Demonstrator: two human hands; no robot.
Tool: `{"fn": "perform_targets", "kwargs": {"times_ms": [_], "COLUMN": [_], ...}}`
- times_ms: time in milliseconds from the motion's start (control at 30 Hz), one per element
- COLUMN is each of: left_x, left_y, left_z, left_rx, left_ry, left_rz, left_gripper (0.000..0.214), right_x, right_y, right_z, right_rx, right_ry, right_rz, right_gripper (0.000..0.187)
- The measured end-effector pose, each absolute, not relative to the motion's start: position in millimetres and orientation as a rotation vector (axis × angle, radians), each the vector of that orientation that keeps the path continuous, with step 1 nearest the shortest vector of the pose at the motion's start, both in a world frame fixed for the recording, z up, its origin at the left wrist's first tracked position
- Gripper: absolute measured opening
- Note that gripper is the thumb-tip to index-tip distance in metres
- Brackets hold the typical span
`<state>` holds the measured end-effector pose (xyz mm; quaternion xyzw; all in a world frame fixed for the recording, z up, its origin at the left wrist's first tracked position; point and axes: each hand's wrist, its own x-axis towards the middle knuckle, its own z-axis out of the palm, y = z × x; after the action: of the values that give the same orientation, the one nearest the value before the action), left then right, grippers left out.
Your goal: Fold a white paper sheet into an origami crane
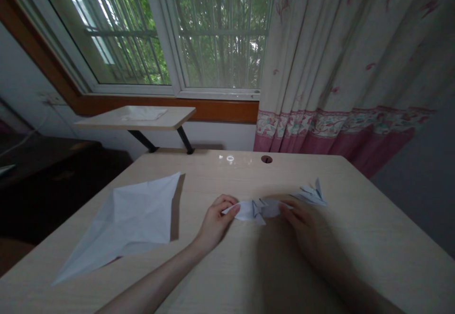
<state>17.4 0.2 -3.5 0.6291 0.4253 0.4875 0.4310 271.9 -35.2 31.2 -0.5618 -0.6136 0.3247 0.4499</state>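
A small folded white paper figure (261, 208) is stretched between my two hands, just above the table. My left hand (219, 217) pinches its left end between thumb and fingers. The right end is gripped by my right hand (300, 221). Folded flaps stand up and hang down at the figure's middle. Close behind my right hand, a second folded paper piece (311, 193) with pointed tips lies on the table. Off to the left lies a large creased sheet of white paper (142, 214), its corners lifted.
The pale wooden table (220, 266) has a round cable hole (266, 159) near its back edge. A small raised shelf (177, 117) at the back left carries some white paper (142, 113). Behind are a barred window (220, 34) and a patterned curtain (337, 67).
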Motion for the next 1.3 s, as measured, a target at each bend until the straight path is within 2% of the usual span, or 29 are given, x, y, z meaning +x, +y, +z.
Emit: {"fn": "perform_targets", "kwargs": {"times_ms": [333,700,833,1000,1300], "left_x": [16.8,16.4,17.4,19.4,19.2], "left_y": [-0.2,-2.0,-0.7,-1.5,-3.2], "left_z": [2.4,4.9,-0.5,-4.1,-8.5], "left_rx": [1.515,1.692,1.813,1.837,1.889], "left_ry": [1.072,1.048,1.084,1.157,1.244], "left_rz": [1.203,1.128,1.120,1.097,1.186], "left_gripper": [0.045,0.039,0.036,0.036,0.006], "right_x": [272.5,274.2,276.9,273.0,276.0], "right_y": [-35.4,-39.4,-38.8,-37.9,-25.1], "right_z": [21.9,50.0,43.9,38.5,14.3], "right_rx": [-1.438,-1.336,-1.372,-1.487,-1.222], "right_ry": [-1.370,-1.687,-1.765,-1.724,-1.769], "right_rz": [0.796,1.036,1.006,0.913,1.102], "right_gripper": [0.023,0.021,0.017,0.024,0.019]}}
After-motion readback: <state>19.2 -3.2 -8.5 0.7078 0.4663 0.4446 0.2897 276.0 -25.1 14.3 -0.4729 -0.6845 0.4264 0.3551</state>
